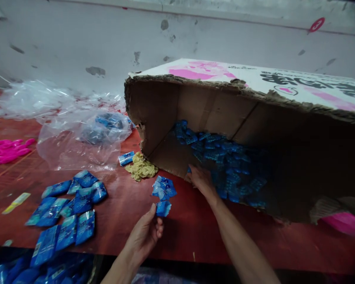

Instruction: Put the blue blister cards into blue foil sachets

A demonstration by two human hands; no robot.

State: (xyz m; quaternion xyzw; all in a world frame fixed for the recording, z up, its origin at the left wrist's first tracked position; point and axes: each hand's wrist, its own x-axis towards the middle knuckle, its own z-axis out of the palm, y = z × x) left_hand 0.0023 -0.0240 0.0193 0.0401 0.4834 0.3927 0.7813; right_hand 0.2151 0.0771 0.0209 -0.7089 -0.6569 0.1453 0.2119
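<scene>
My left hand (148,228) is above the red table's front part, thumb and fingers pinched on a small blue packet (163,208). Just beyond it lie more blue packets (163,187), flat on the table. At the mouth of a cardboard box (162,154) lying on its side, my right hand (201,179) has its fingers closed, and a bit of blue packet (189,170) shows at the fingertips. Deeper inside the box is a heap of blue packets (227,157), partly in shadow. Several larger, filled blue pouches (84,199) lie left of my left hand.
A crumpled yellow cloth-like piece (141,167) and a blue packet (126,158) lie by the box's left edge. Clear plastic bags (73,134) and pink gloves (8,152) are farther left. Below the table edge sit more blue pouches (26,274). A wall (112,43) stands behind.
</scene>
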